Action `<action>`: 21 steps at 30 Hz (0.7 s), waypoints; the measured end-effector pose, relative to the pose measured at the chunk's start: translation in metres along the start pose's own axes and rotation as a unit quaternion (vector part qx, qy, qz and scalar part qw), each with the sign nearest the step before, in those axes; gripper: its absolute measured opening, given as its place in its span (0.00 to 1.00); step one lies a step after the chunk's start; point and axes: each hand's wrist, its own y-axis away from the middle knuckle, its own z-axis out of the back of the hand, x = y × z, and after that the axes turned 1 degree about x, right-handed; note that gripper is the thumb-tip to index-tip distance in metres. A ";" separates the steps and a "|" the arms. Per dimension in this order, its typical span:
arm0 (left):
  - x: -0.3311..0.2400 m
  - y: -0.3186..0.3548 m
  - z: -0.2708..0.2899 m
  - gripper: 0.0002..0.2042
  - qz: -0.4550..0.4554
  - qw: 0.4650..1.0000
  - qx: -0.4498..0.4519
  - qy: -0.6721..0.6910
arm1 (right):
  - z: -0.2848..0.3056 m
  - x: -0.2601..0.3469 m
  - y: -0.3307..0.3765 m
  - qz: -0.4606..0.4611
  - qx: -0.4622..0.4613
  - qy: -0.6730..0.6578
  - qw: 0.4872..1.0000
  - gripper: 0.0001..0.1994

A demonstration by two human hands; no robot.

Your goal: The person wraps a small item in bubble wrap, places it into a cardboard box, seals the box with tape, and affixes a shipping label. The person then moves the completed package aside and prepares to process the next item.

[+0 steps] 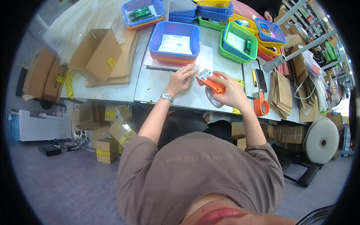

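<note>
My right hand [230,89] is closed round an orange tape dispenser [217,87], which carries a roll of tape [212,98] below it. The dispenser's front end meets a small bundle in clear plastic wrap [198,69]. What is inside the bundle cannot be made out. My left hand [181,79], with a metal watch [167,96] on its wrist, pinches the bundle's left side with its fingertips. Just beyond the hands stands a stack of baskets, a blue basket [151,48] uppermost with a white paper in it.
A second orange tape dispenser [260,104], a black phone [261,80] and a yellow cutter [254,78] lie right. Green baskets [229,55] stand beyond. An open cardboard box [88,56] is left; flat cardboard [279,93] lies right. Another person's hand [268,16] shows far off.
</note>
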 end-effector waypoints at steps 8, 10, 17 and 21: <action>0.009 -0.001 0.017 0.20 0.055 0.998 0.008 0.040 | 0.020 0.006 0.014 0.022 0.011 0.013 1.000 0.23; 0.015 0.001 0.019 0.20 0.018 0.999 0.024 -0.016 | 0.010 -0.008 0.003 0.029 0.035 0.017 0.999 0.23; -0.013 0.003 0.029 0.18 0.059 0.994 0.081 -0.043 | -0.027 -0.007 -0.069 0.012 0.284 0.140 0.948 0.22; -0.012 0.011 -0.023 0.09 0.011 0.990 -0.036 -0.134 | -0.032 0.037 -0.106 0.053 0.470 0.349 0.809 0.17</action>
